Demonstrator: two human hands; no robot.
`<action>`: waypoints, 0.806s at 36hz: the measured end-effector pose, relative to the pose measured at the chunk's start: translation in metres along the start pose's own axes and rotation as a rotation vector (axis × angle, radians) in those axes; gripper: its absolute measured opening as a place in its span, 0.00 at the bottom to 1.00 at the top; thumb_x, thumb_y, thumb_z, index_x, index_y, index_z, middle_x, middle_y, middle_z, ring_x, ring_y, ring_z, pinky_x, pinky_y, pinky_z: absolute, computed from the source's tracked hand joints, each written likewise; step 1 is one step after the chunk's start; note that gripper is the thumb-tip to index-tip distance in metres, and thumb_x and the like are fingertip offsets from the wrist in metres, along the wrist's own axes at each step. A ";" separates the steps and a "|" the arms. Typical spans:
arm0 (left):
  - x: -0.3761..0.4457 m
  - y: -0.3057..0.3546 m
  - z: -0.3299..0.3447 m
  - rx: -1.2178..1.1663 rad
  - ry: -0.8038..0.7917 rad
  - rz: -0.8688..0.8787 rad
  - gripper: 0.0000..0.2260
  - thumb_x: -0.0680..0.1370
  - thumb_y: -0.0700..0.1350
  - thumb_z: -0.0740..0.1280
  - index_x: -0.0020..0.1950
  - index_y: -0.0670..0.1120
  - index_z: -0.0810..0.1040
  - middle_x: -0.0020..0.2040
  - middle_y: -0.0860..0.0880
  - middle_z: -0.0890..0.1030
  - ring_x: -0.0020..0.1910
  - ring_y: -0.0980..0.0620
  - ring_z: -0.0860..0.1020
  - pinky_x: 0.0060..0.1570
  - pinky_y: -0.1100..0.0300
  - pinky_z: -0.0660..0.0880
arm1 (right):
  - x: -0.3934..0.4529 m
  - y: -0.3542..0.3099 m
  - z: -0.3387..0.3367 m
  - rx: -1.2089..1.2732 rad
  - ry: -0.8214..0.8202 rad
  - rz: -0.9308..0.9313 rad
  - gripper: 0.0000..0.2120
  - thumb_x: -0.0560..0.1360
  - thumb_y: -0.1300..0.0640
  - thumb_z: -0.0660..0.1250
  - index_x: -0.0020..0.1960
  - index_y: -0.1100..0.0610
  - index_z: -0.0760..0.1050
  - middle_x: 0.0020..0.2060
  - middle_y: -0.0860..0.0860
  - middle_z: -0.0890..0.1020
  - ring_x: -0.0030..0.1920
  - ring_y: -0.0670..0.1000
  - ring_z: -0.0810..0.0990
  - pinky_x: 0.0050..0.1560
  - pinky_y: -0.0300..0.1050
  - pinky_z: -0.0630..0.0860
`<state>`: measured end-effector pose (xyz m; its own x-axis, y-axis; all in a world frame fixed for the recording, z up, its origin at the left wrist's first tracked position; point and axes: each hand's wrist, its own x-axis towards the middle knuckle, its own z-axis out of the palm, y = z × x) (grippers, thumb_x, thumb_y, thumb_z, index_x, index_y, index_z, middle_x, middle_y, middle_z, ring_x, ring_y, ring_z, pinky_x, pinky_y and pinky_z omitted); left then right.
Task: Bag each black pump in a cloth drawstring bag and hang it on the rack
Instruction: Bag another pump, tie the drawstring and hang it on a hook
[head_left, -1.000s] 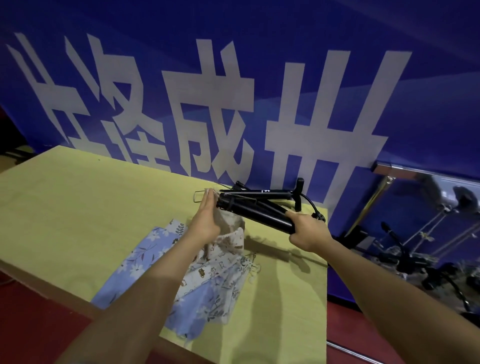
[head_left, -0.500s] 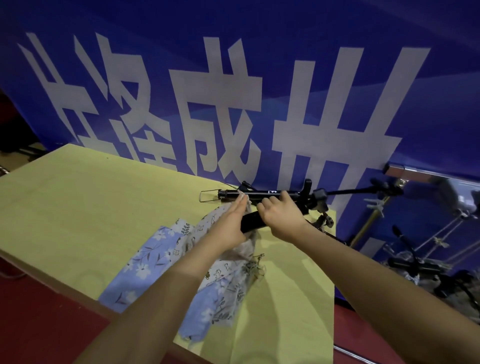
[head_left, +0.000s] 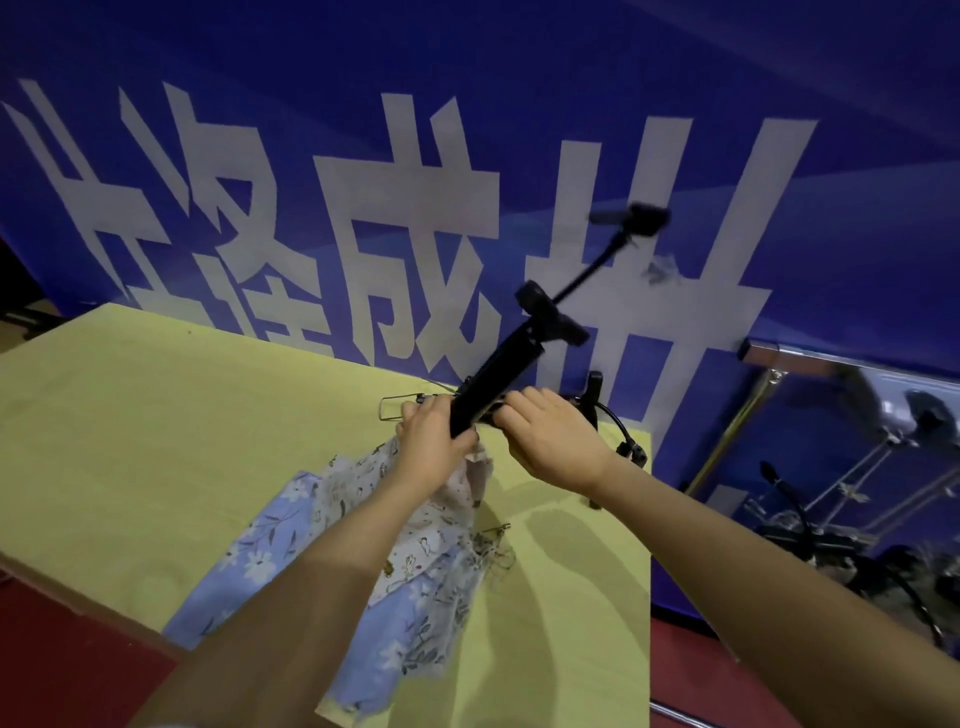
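Pump: long black pump with a T-handle (head_left: 496, 379) is tilted up over the yellow table (head_left: 156, 441), its lower end at the mouth of a pale printed cloth drawstring bag (head_left: 457, 499)
Left hand: my left hand (head_left: 431, 441) grips bag mouth and pump base
Right hand: my right hand (head_left: 550, 441) pinches the bag rim, I judge
Done: nothing bagged as far as I see
Left: seat it, cinch, hang; another black pump (head_left: 592, 400) and blue floral bags (head_left: 270, 561) wait

The black pump (head_left: 496, 382) is smeared by motion toward its raised handle, so its top end cannot be made out. Its lower end is hidden between the left hand (head_left: 434, 441) and the right hand (head_left: 553, 439). The left hand also covers the mouth of the beige printed bag (head_left: 415, 525). The metal rack (head_left: 810, 364) runs off the right edge.
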<state>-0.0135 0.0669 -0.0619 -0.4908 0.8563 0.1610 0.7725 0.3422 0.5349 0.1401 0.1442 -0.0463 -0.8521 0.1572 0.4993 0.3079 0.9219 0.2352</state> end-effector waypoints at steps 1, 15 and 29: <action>0.000 0.001 -0.003 -0.053 0.002 0.001 0.15 0.75 0.47 0.66 0.59 0.42 0.73 0.56 0.45 0.77 0.58 0.43 0.66 0.54 0.50 0.68 | 0.000 -0.001 0.001 0.080 -0.051 0.095 0.08 0.71 0.61 0.67 0.50 0.58 0.74 0.42 0.53 0.78 0.41 0.54 0.76 0.40 0.44 0.69; -0.005 -0.002 -0.047 -0.460 -0.073 0.033 0.10 0.75 0.44 0.68 0.54 0.42 0.74 0.46 0.45 0.79 0.45 0.50 0.77 0.40 0.63 0.70 | 0.043 -0.023 0.012 0.936 -0.205 0.705 0.07 0.76 0.59 0.65 0.52 0.59 0.79 0.44 0.54 0.83 0.45 0.52 0.81 0.50 0.53 0.79; -0.021 -0.011 -0.038 -0.552 -0.009 0.007 0.13 0.76 0.40 0.66 0.59 0.46 0.69 0.45 0.51 0.74 0.44 0.54 0.73 0.36 0.66 0.67 | 0.046 -0.024 -0.009 1.386 -0.217 0.801 0.06 0.78 0.63 0.61 0.48 0.61 0.76 0.40 0.56 0.78 0.42 0.54 0.76 0.43 0.46 0.72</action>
<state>-0.0274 0.0305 -0.0396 -0.4813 0.8618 0.1603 0.4485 0.0850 0.8898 0.0975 0.1259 -0.0218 -0.7467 0.6643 -0.0329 0.1832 0.1579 -0.9703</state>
